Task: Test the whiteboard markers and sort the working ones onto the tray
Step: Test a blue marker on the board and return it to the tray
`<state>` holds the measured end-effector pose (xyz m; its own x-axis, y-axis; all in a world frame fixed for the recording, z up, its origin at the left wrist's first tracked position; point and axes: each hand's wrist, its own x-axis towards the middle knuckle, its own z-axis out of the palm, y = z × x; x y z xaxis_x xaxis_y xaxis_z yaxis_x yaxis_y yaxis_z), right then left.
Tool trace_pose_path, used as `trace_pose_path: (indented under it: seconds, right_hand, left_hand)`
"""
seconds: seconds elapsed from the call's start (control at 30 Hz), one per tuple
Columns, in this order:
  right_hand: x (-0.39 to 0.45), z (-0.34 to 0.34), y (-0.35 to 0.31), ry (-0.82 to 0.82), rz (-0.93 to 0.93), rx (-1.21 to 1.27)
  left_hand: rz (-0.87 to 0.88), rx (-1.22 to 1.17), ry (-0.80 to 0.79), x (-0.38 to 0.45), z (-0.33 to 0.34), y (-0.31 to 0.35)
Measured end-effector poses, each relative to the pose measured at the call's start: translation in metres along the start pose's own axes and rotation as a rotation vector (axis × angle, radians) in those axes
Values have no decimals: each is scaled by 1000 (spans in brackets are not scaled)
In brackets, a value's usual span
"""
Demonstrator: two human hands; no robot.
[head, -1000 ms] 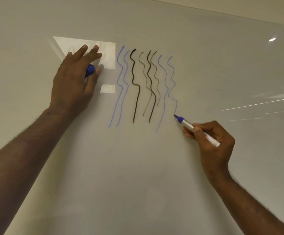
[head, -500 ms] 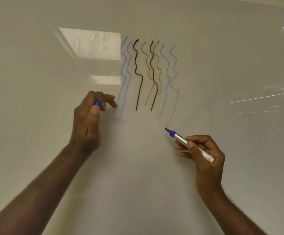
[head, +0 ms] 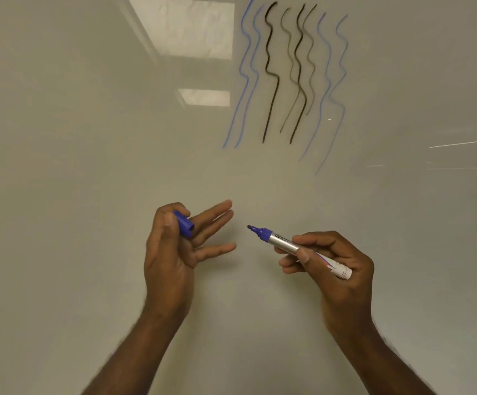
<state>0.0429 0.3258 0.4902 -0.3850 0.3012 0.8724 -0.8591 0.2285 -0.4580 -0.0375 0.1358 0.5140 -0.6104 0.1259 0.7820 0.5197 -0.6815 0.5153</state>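
- Head view: whiteboard (head: pixel 89 166) fills the frame, both bare hands held in front of its lower half.
- Right hand (head: pixel 337 269) grips a blue marker (head: pixel 297 248); thumb and fingers (head: pixel 303 255) curled round the silver-white barrel, butt end sticking out past the palm to the right.
- Marker uncapped, blue tip pointing up-left toward the left hand, tip off the board as far as can be told.
- Left hand (head: pixel 174 252) pinches the blue cap (head: pixel 184 224) between thumb and bent index finger; open end of cap faces right, toward the marker tip.
- Other three left fingers stretched out straight to the right, slightly motion-blurred, holding nothing.
- Cap and marker tip near each other but apart, a clear gap between them.
- Wavy test lines (head: pixel 288 75) on the board, upper middle, well above both hands: two blue on the left, four dark brown-black in the middle (some fainter), two blue on the right.
- Ceiling-light reflections (head: pixel 194 27) show on the glossy board left of the lines, a big one above a small one.
- Tray not in view.
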Motion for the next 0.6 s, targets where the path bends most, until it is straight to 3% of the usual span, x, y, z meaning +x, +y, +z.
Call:
trace_pose_path:
  seconds: [0.13, 0.3, 0.6]
  right_hand:
    - [-11, 16, -2, -67, -29, 33]
    - [-16, 30, -3, -113, -97, -24]
    - [-14, 37, 1, -102, -74, 17]
  left_hand:
    - [-11, -122, -68, -9, 2, -1]
    - [-56, 43, -42, -16, 8, -6]
    - [-46, 78, -90, -17, 6, -12]
